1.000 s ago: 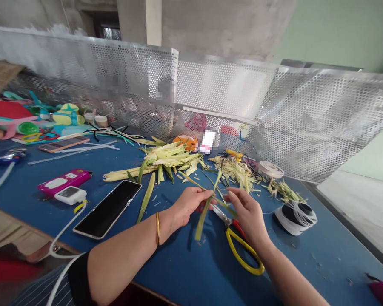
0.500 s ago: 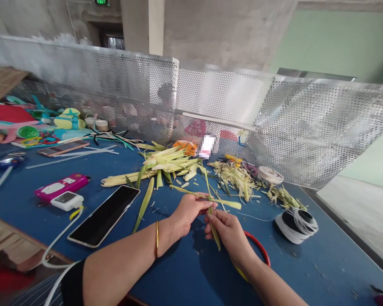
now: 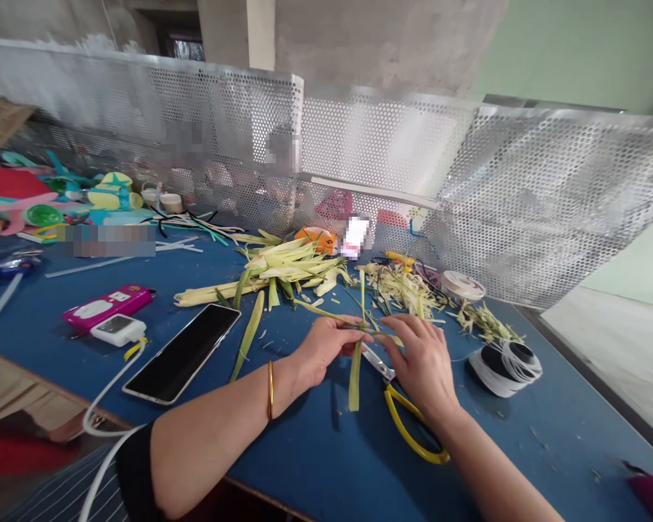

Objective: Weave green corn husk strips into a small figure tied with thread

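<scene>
Thin green corn husk strips (image 3: 355,380) cross one another in front of me, one hanging down, one upright and others running sideways. My left hand (image 3: 326,348) pinches them where they cross. My right hand (image 3: 421,359) has its thumb and fingers about the right end of a sideways strip, close to the crossing. Below it on the table lie scissors (image 3: 416,433) with yellow handles, partly hidden by my right hand and forearm. A heap of corn husks (image 3: 291,264) lies beyond my hands.
On the blue table (image 3: 299,464), a black-screened phone (image 3: 182,355) and a magenta device (image 3: 109,308) with a white cable are at left. Shredded husk (image 3: 405,290), a white tape roll (image 3: 462,286) and a thread spool (image 3: 505,368) are at right. A perforated metal screen (image 3: 223,138) stands behind.
My right hand has left the downward strip and moved up and right to the sideways strip's end. The scissors show more now. My left hand keeps its pinch. The view has tilted down slightly.
</scene>
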`<state>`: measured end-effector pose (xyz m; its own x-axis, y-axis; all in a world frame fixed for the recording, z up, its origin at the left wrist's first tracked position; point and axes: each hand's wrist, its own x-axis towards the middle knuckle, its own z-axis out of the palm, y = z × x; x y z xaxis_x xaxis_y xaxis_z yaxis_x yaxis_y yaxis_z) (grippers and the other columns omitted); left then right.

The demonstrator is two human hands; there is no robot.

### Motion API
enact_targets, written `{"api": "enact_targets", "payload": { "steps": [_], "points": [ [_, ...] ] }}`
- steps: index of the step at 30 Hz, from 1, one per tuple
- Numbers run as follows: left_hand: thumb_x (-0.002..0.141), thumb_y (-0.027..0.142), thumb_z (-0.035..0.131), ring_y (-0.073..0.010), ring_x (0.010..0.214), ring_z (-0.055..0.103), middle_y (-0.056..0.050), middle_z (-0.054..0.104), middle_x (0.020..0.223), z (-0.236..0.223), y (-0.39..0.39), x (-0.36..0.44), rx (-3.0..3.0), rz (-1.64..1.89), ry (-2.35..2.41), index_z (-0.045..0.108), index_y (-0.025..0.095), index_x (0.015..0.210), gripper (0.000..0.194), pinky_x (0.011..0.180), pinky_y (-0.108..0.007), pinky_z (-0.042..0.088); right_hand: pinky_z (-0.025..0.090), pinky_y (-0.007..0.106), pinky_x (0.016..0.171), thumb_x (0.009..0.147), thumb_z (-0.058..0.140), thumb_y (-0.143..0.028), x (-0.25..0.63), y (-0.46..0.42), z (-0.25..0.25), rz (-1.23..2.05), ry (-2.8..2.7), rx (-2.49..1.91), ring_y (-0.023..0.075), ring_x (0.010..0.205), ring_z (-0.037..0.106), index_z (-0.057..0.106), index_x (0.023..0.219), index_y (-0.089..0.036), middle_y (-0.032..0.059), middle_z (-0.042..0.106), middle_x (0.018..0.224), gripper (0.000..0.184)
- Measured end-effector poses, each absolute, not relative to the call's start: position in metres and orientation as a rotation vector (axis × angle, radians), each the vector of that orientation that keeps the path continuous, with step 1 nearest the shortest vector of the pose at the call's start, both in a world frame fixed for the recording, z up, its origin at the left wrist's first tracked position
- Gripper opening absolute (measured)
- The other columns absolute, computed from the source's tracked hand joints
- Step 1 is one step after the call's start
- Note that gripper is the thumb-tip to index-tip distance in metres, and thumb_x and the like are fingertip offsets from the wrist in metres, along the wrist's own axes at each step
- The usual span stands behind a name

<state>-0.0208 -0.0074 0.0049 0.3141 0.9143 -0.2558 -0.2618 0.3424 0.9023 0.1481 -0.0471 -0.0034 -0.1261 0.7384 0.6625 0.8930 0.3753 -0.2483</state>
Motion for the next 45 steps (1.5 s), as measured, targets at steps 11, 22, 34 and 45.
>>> {"api": "enact_targets", "payload": {
  "steps": [11, 22, 34, 45],
  "points": [
    [0.072, 0.018, 0.073, -0.0144, 0.065, 0.064, -0.006, 0.072, 0.078, 0.003, -0.004, -0.022, 1.054, 0.773, 0.966, 0.07, 0.013, 0.107, 0.035, 0.066, -0.027, 0.048, 0.042, 0.027, 0.063, 0.091, 0.051, -0.035, 0.146, -0.045, -0.009, 0.345, -1.727, -1.549, 0.0178, 0.066, 0.062, 0.067, 0.079, -0.022, 0.0011, 0.07, 0.07, 0.024],
    [0.077, 0.039, 0.071, -0.0224, 0.088, 0.066, -0.004, 0.074, 0.084, 0.013, 0.002, -0.039, 1.985, 1.028, 1.081, 0.078, 0.027, 0.082, 0.015, 0.088, -0.029, 0.044, 0.043, 0.032, 0.085, 0.095, 0.047, -0.027, 0.148, -0.048, 0.001, -0.04, -1.955, -1.344, 0.0192, 0.08, 0.065, 0.064, 0.082, -0.023, 0.0027, 0.071, 0.077, 0.022],
    [0.078, 0.043, 0.068, -0.0103, 0.052, 0.06, -0.005, 0.069, 0.08, 0.01, -0.003, -0.035, 1.336, 0.655, 0.968, 0.073, 0.015, 0.084, 0.029, 0.041, -0.021, 0.034, 0.046, 0.033, 0.083, 0.096, 0.048, -0.028, 0.152, -0.045, 0.0, 0.172, -2.005, -1.255, 0.0193, 0.085, 0.066, 0.07, 0.093, -0.024, 0.0037, 0.073, 0.088, 0.022],
    [0.076, 0.032, 0.073, -0.009, 0.05, 0.059, -0.002, 0.067, 0.068, 0.008, -0.009, -0.027, 1.072, 0.582, 0.956, 0.07, 0.013, 0.081, 0.02, 0.042, -0.021, 0.03, 0.046, 0.034, 0.083, 0.093, 0.051, -0.023, 0.151, -0.044, -0.004, -0.079, -2.053, -1.272, 0.0202, 0.085, 0.065, 0.062, 0.085, -0.023, 0.0027, 0.073, 0.085, 0.014]
  ]
}}
